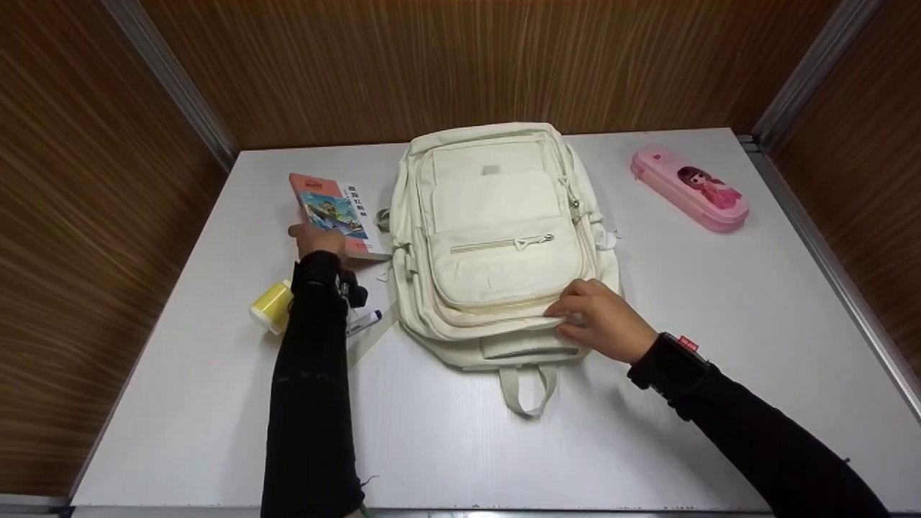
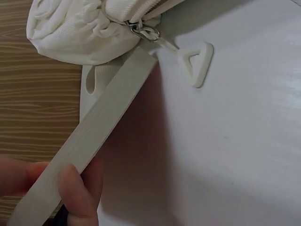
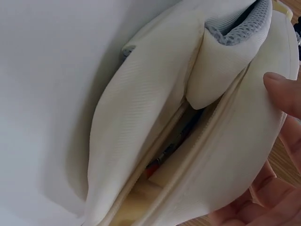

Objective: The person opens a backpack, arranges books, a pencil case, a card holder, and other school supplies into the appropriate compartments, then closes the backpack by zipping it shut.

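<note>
Gripping the book [image 1: 334, 208] near its lower left corner in the left hand [image 1: 319, 241], left of centre in the head view and right beside the bag [image 1: 496, 205]. Pinching the bag at its lower right edge in the right hand [image 1: 601, 321], lower right of centre, with the opening [image 3: 164, 176] partly spread in the right wrist view. Probably best to lift that edge steadily and to grip the book across its thickness, so as not to catch its far end on the zip pull [image 2: 204, 66] at upper right in the left wrist view.
</note>
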Tool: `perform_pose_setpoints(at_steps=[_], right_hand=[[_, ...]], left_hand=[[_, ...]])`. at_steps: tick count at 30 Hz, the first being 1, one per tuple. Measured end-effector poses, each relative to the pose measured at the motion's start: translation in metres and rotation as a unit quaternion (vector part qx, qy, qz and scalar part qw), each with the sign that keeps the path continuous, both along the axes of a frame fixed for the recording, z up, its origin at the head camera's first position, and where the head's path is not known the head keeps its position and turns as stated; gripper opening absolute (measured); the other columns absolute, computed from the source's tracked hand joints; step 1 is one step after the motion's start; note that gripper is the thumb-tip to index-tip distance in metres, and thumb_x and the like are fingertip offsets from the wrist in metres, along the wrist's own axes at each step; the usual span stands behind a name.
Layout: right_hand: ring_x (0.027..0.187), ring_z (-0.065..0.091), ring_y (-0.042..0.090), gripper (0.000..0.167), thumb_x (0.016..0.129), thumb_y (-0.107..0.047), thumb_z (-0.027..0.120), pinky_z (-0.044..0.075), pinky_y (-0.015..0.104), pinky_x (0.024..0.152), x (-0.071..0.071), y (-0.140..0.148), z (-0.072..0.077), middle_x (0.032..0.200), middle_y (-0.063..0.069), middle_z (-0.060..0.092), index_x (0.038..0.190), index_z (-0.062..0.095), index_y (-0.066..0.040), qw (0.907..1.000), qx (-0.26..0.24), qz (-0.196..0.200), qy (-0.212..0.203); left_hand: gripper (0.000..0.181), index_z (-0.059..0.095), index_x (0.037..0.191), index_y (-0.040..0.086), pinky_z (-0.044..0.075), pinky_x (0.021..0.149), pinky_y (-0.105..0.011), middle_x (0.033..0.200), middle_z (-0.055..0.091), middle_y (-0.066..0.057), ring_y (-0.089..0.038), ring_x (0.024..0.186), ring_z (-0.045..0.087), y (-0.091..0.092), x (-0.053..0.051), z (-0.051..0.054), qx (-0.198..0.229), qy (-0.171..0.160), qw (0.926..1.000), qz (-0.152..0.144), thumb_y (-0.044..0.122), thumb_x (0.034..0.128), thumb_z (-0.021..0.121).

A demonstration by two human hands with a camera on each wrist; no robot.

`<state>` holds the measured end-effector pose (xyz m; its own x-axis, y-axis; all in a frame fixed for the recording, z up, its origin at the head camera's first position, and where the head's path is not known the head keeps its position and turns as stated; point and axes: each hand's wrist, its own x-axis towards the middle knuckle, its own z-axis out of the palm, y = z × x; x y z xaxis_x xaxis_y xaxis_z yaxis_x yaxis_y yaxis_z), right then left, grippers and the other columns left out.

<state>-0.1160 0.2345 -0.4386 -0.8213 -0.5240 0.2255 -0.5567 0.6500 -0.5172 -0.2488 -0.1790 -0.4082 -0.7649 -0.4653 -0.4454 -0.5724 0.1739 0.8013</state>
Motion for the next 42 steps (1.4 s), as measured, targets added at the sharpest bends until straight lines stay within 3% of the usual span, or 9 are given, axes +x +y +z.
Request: perform_pose_setpoints(at_steps=[5,11,18,20,22,27,36,42], right_hand=[[0.095,0.057,0.019,0.018,0.079,-0.007,0.079,0.047,0.035,0.082,-0.003,-0.005,-0.003,0.095,0.001,0.063,0.096,0.077,-0.015,0.9997,-0.003,0.010,0.024],[0.093,0.062,0.019,0.012,0.081,-0.007,0.077,0.050,0.036,0.083,-0.009,-0.007,-0.002,0.093,0.001,0.067,0.092,0.076,-0.013,0.9988,-0.016,0.006,0.047],[0.091,0.064,0.018,0.008,0.085,-0.008,0.074,0.052,0.037,0.082,-0.015,-0.007,0.003,0.093,0.001,0.069,0.093,0.075,-0.012,0.9988,-0.034,-0.015,0.032],[0.090,0.065,0.018,0.008,0.086,-0.008,0.073,0.052,0.038,0.082,-0.017,-0.007,0.004,0.093,0.001,0.069,0.093,0.075,-0.011,0.9986,-0.040,-0.020,0.030],[0.089,0.065,0.016,0.008,0.086,-0.008,0.073,0.052,0.037,0.081,-0.018,-0.007,0.006,0.093,0.001,0.070,0.094,0.074,-0.011,0.9983,-0.047,-0.025,0.025],[0.086,0.067,0.014,0.011,0.085,-0.005,0.072,0.052,0.035,0.079,-0.023,-0.008,0.006,0.092,0.000,0.072,0.095,0.074,-0.011,0.9973,-0.062,-0.036,0.014],[0.083,0.065,0.013,0.013,0.086,-0.002,0.071,0.051,0.029,0.076,-0.030,-0.010,0.008,0.090,0.002,0.074,0.095,0.076,-0.009,0.9951,-0.085,-0.050,-0.002],[0.083,0.064,0.012,0.013,0.087,-0.003,0.070,0.050,0.026,0.076,-0.033,-0.013,0.008,0.092,0.003,0.075,0.097,0.076,-0.009,0.9949,-0.086,-0.050,-0.017]], left_hand=[[0.063,0.006,0.146,0.006,0.045,0.096,-0.034,0.144,0.044,-0.019,-0.028,0.124,0.051,0.003,0.004,0.003,-0.032,0.021,0.9983,-0.044,0.002,0.0950,0.043],[0.053,0.015,0.142,0.006,0.044,0.100,-0.038,0.140,0.049,-0.018,-0.029,0.121,0.054,0.007,0.010,0.006,-0.070,0.069,0.9936,-0.056,0.006,0.0964,0.042],[0.050,0.022,0.142,0.004,0.040,0.108,-0.035,0.144,0.045,-0.017,-0.026,0.129,0.048,0.010,0.022,0.011,-0.021,0.142,0.9884,-0.051,0.009,0.0973,0.044],[0.050,0.023,0.141,0.003,0.040,0.105,-0.032,0.143,0.044,-0.018,-0.024,0.129,0.047,0.012,0.028,0.013,-0.007,0.157,0.9861,-0.053,0.009,0.0973,0.046],[0.049,0.024,0.141,0.002,0.047,0.094,-0.031,0.140,0.045,-0.019,-0.024,0.120,0.052,0.014,0.034,0.014,0.009,0.171,0.9838,-0.053,0.009,0.0976,0.047],[0.049,0.025,0.142,0.003,0.049,0.065,-0.027,0.133,0.046,-0.018,-0.019,0.094,0.056,0.020,0.051,0.018,0.030,0.172,0.9822,-0.068,0.010,0.0986,0.048],[0.054,0.026,0.144,0.002,0.053,0.064,-0.022,0.128,0.050,-0.018,-0.013,0.086,0.059,0.030,0.070,0.022,0.051,0.162,0.9797,-0.106,0.011,0.0973,0.052],[0.053,0.028,0.145,0.004,0.052,0.060,-0.021,0.116,0.057,-0.015,-0.009,0.074,0.062,0.037,0.084,0.018,0.110,0.169,0.9736,-0.107,0.009,0.0980,0.053]])
